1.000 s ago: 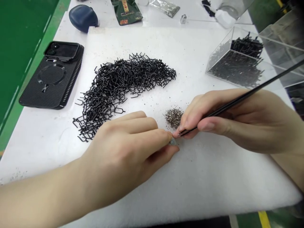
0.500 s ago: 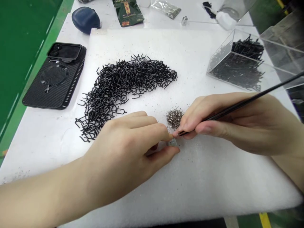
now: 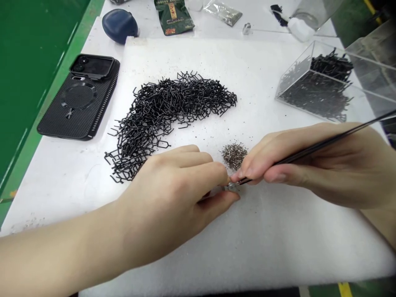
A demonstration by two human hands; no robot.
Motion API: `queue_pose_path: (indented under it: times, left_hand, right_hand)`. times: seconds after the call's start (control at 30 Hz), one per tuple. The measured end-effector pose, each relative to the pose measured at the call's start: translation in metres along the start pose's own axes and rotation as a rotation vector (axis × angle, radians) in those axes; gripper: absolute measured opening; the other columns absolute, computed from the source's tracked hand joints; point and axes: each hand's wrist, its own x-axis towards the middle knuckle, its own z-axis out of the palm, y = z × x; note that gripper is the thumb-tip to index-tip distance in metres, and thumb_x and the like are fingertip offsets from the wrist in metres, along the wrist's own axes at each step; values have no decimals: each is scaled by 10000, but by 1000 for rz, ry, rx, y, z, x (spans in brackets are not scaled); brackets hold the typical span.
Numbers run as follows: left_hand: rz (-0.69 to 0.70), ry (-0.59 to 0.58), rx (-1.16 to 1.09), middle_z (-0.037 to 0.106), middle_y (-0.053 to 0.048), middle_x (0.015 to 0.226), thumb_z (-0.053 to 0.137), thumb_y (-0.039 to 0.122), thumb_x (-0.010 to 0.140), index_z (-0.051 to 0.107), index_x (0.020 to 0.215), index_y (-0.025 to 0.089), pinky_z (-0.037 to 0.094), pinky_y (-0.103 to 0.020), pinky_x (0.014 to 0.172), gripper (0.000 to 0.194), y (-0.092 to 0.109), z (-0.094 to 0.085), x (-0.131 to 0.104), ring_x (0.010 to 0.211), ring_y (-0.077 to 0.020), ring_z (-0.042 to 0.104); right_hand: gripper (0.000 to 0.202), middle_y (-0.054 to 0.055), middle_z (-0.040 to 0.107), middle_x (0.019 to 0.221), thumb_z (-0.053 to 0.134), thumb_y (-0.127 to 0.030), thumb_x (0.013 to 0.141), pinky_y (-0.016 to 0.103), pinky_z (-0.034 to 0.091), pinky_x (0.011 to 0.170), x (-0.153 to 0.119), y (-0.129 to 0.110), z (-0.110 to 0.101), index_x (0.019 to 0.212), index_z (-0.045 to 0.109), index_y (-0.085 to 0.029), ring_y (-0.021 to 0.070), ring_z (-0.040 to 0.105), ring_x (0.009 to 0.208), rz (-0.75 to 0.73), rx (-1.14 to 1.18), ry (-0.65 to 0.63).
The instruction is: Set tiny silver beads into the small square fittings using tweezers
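Between the thumb and forefinger of my left hand point(image 3: 176, 194) is a small silvery metal part point(image 3: 230, 187), mostly hidden by the fingers. My right hand point(image 3: 315, 165) holds black tweezers point(image 3: 318, 146) like a pen, their tips touching or very near the metal part. Just beyond the fingertips lies a little heap of tiny shiny metal pieces point(image 3: 234, 156). Further off, a curved pile of thin black forked pieces point(image 3: 173, 101) spreads over the white foam sheet point(image 3: 247, 247).
A black phone point(image 3: 78, 97) lies at the left, with a dark blue rounded object point(image 3: 120, 25) behind it. A clear box point(image 3: 312, 90) of black pieces stands at the right. At the back are a green packet point(image 3: 174, 16), a clear bag point(image 3: 223, 12) and a small metal block point(image 3: 246, 28).
The tweezers' tips have come down onto or close to the metal part, which appears turned in my left fingers. The whole view has shifted slightly.
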Motion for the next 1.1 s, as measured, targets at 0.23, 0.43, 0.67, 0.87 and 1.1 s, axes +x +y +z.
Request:
queue_pose_path:
  times: [0.23,0.43,0.67,0.87,1.1]
  left_hand:
    - [5,-3,5,756,15,786,778,107,1145,810,855,119,472,-255,588,292,-2,2,0,699,-104,643]
    - [1,-12,8,753,13,795,766,123,1162,805,851,123,466,-262,589,314,0,-1,-1,706,-107,634]
    - [6,-6,4,750,13,800,777,135,1160,803,842,129,473,-269,595,319,-1,2,0,709,-111,641]
    - [19,9,2,737,3,787,783,158,1166,877,895,120,544,-285,659,289,-2,0,-2,735,-138,668]
    - [43,8,48,706,22,753,734,158,1166,885,927,179,554,-314,666,283,-7,3,-1,710,-153,644]
  right_hand:
    - [139,-20,973,1015,1004,-236,1037,250,765,826,0,0,0,1080,1010,-368,193,933,918,2,-25,0]
    - [157,-23,968,996,975,-226,1059,269,756,793,0,1,-2,1076,1007,-378,201,927,897,7,-29,4]
    - [128,-13,961,976,979,-257,1061,305,760,762,-2,-2,0,1057,1004,-382,223,926,879,1,-50,24]
    - [117,0,934,931,941,-313,1110,314,662,616,-7,2,-8,1018,992,-363,186,847,745,-82,-223,239]
    - [135,1,941,925,970,-425,1086,348,662,655,-4,-3,-16,987,976,-333,209,872,782,-13,-328,141]
